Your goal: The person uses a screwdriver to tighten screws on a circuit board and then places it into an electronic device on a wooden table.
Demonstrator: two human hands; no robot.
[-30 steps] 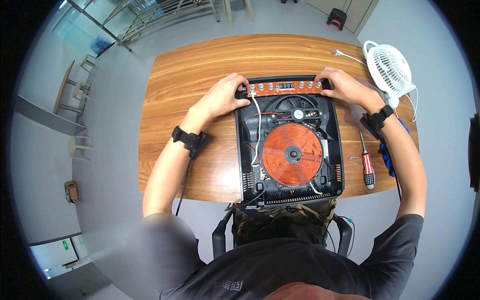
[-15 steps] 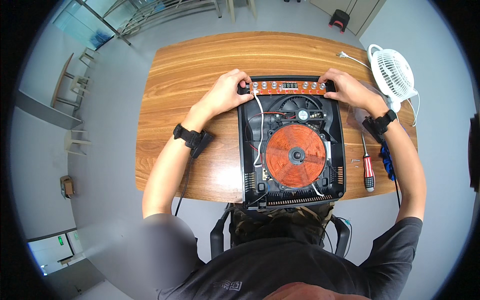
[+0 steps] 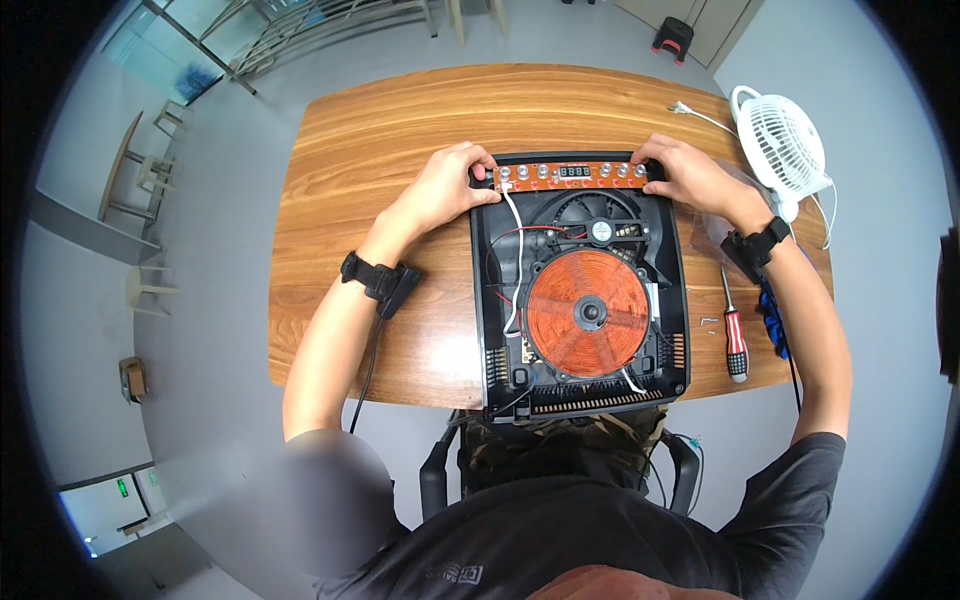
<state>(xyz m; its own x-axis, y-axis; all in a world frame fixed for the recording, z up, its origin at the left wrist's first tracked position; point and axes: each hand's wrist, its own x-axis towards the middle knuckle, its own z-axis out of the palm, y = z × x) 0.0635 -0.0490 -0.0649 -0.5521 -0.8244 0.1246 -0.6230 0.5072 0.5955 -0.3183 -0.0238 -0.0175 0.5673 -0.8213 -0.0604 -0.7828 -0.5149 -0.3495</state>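
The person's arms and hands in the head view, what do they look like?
The left hand and right hand are bare, without gloves. A black left wrist strap and a black right wrist strap each carry a dark, boxy module. A thin black cable trails from the left one. The short sleeves are dark grey; the left one is partly blurred.

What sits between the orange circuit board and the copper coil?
In the head view, a black fan with a pale round hub lies between the circuit board and the copper coil; a white cable passes on the left.
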